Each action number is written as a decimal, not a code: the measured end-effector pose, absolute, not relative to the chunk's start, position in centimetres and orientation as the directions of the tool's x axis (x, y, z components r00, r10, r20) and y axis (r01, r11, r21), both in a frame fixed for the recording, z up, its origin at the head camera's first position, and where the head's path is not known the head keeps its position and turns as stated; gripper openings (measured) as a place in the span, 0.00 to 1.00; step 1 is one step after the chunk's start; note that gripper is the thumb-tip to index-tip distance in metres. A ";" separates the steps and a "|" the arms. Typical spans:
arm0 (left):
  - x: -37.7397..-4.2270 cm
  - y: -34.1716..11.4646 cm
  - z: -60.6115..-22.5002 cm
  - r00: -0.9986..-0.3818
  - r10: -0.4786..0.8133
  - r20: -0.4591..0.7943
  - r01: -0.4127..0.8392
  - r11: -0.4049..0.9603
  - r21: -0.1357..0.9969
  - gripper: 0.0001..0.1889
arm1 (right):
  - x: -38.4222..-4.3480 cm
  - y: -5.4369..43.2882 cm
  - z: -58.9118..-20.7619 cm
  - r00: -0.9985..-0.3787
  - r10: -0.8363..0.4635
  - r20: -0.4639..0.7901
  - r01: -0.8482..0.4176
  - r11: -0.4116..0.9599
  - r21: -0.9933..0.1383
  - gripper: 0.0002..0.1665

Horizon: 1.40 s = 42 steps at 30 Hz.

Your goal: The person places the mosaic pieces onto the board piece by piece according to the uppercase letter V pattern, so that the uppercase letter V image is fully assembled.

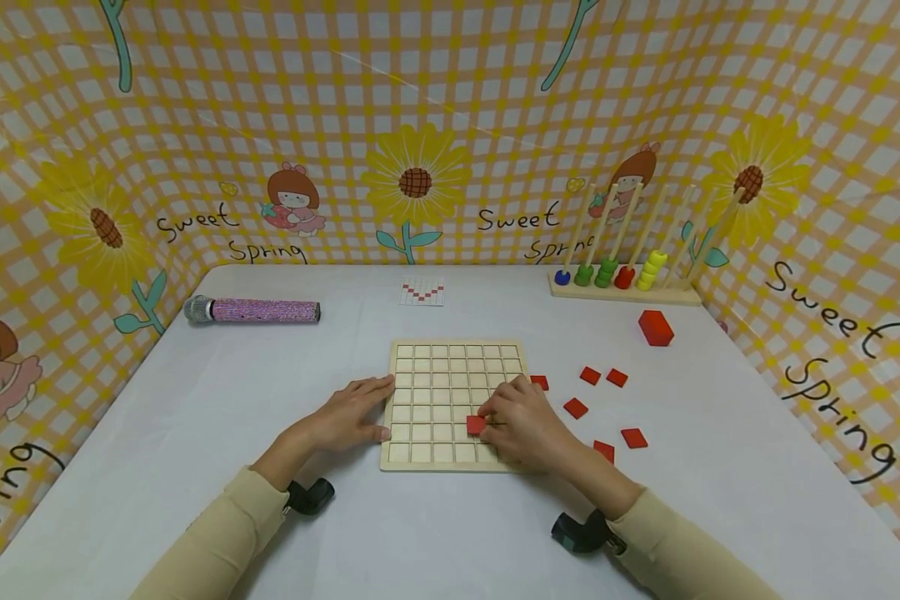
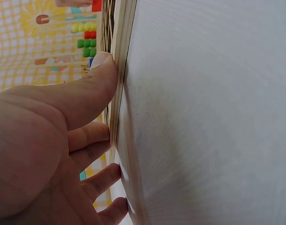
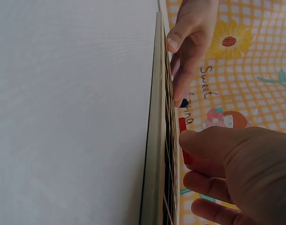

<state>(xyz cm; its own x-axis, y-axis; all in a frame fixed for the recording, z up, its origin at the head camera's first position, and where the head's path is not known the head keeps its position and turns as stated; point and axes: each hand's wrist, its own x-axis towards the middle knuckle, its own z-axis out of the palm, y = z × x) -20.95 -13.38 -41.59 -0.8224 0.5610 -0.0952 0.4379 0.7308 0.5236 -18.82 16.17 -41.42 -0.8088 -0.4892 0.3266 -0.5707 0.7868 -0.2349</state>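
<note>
A pale wooden grid board lies flat on the white table. My right hand pinches a red square tile between thumb and fingers, over the board's lower right cells. In the right wrist view the same red tile shows at the thumb tip, close above the grid. My left hand rests against the board's left edge, thumb and fingers spread along it. From the left wrist, the thumb and fingertips of that hand touch the wooden rim, holding nothing.
Several loose red tiles lie right of the board. A red block and a wooden peg abacus with coloured beads stand at the back right. A small pattern card is behind the board; a glittery microphone lies back left.
</note>
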 end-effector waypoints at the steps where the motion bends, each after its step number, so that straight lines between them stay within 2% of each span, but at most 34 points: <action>1: -20.9 -13.4 -41.6 -0.822 0.561 -0.096 0.438 0.731 0.524 0.39 | -18.8 16.1 -41.4 -0.809 -0.490 0.326 -0.571 0.787 -0.233 0.10; 20: -21.0 -13.5 -41.6 -0.819 0.566 -0.099 0.437 0.725 0.532 0.39 | -18.5 15.1 -41.5 -0.787 -0.546 0.289 -0.609 0.762 -0.221 0.11; 42: -20.9 -13.5 -41.6 -0.819 0.565 -0.097 0.441 0.730 0.523 0.39 | -18.5 14.8 -41.5 -0.803 -0.534 0.265 -0.591 0.772 -0.235 0.12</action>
<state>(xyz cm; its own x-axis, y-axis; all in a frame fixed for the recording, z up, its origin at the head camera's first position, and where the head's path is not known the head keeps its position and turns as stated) -20.91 -13.51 -41.56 -0.8193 0.5651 -0.0972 0.4411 0.7295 0.5227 -18.50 14.85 -41.54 -0.8029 -0.5339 0.2650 -0.5908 0.7717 -0.2354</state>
